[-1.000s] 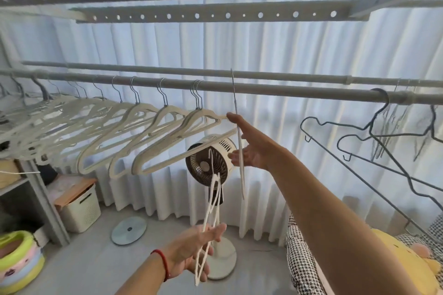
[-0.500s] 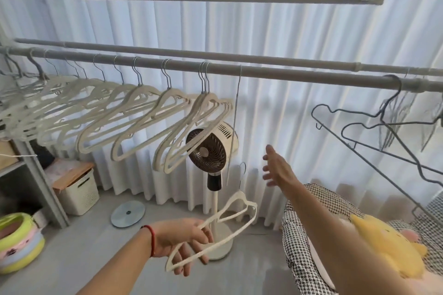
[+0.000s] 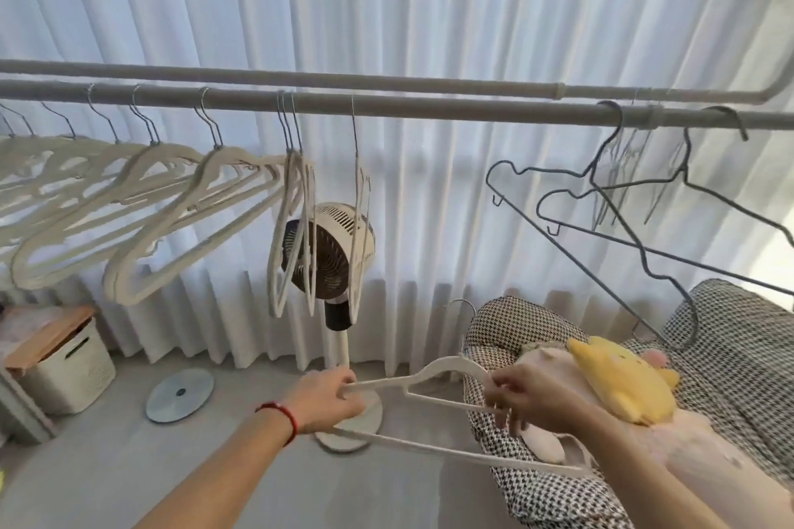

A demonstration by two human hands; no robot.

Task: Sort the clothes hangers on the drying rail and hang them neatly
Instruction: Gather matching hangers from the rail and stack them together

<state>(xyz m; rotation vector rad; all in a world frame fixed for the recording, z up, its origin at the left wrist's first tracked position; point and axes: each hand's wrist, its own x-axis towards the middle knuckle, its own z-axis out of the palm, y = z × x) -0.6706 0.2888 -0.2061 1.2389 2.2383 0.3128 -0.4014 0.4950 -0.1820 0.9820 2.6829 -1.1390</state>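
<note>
Both hands hold one white hanger low, well below the rail, lying nearly flat with its metal hook pointing up and away: the left hand curls its fingers round the left shoulder end, and the right hand pinches the other shoulder arm near the crossbar. It looks light, thin and fairly stiff, probably with a grippy coating, so it should not slip; the arms may flex a little if twisted, and the hook could catch on cloth. My judgement is that the best hold for hanging is at the neck just under the hook, with one hand, so the hook can be steered over the rail. On the rail, white hangers crowd the left part at a slant, one white hanger hangs alone in front of the fan, and dark wire hangers hang tangled at the right. As for containers, a pale lidded bin stands on the floor at the left; its wooden lid sits askew and what is inside cannot be seen
</note>
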